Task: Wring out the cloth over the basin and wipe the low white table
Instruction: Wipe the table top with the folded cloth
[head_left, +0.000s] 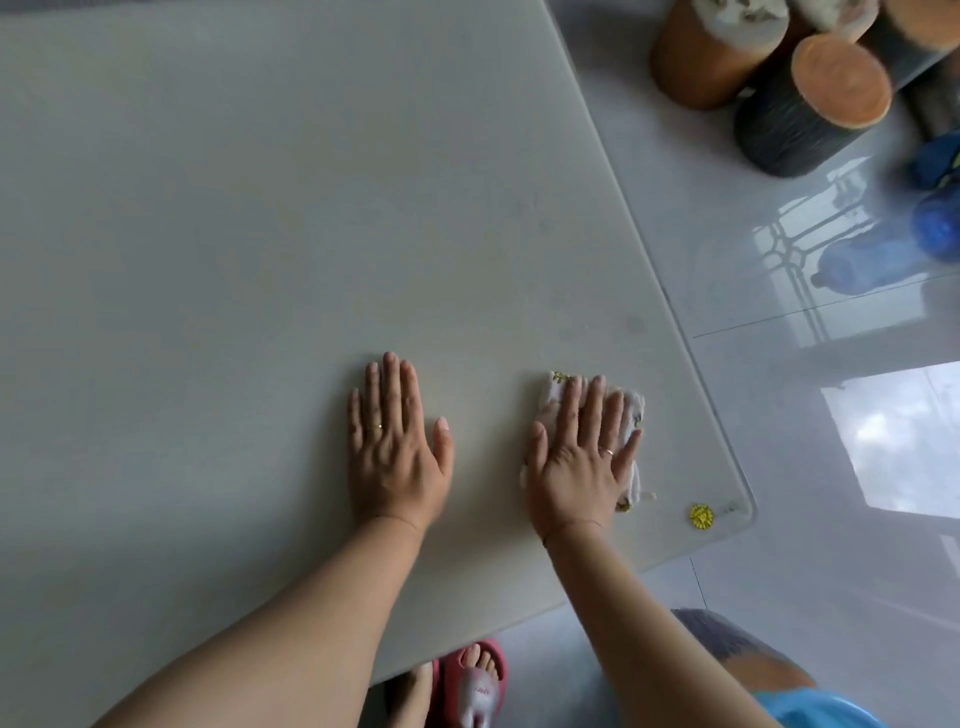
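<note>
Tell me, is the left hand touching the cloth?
Apart. The head view shows bare table between the left hand and the cloth, which lies under the right hand.

Two hands (397, 447) (582, 460), one cloth (555, 395), one table (260, 208), one sticker (701, 516).

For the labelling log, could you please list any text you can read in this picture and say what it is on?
No text is legible.
The yellow sticker on the table corner: print too blurred to read.
The slipper: small red mark, too small to read.
The cloth: yellow print, blurred; cannot tell if it is lettering.
</note>
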